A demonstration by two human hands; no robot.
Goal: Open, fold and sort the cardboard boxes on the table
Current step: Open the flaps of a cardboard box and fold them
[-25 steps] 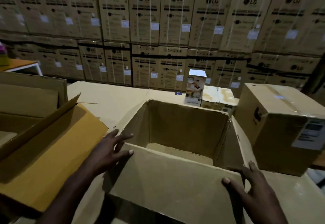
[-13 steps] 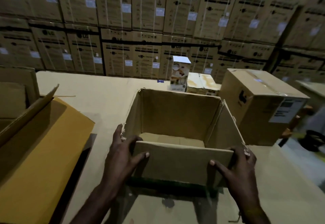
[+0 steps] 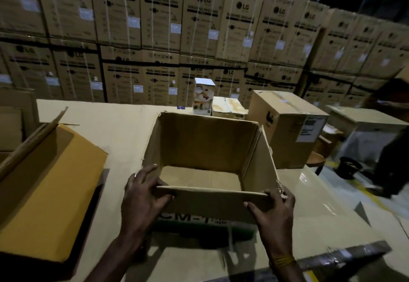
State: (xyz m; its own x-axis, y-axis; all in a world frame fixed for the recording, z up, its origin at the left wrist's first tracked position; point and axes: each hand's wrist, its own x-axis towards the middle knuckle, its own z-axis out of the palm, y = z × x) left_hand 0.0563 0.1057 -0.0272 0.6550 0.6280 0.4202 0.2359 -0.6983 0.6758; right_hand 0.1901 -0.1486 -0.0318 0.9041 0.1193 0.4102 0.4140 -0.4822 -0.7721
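Note:
An open brown cardboard box (image 3: 208, 142) stands on the table (image 3: 110, 133) right in front of me, its top open and its inside empty. My left hand (image 3: 142, 195) grips the box's near left corner, thumb on the front wall and fingers along the left side. My right hand (image 3: 274, 208) grips the near right corner, thumb on the front wall. Green print shows low on the front wall, partly hidden by my hands.
A large yellow-brown box (image 3: 46, 193) with a raised flap lies at the left. A taped box with a label (image 3: 285, 126) stands at the right, a small white carton (image 3: 203, 97) and a low box (image 3: 229, 108) behind. Stacked LG cartons (image 3: 199, 27) wall the back. The table's right edge drops to the floor.
The box has been drawn closer and squared up in front of me. Both hands have closed round its near corners. My view has tilted up and swung to the right.

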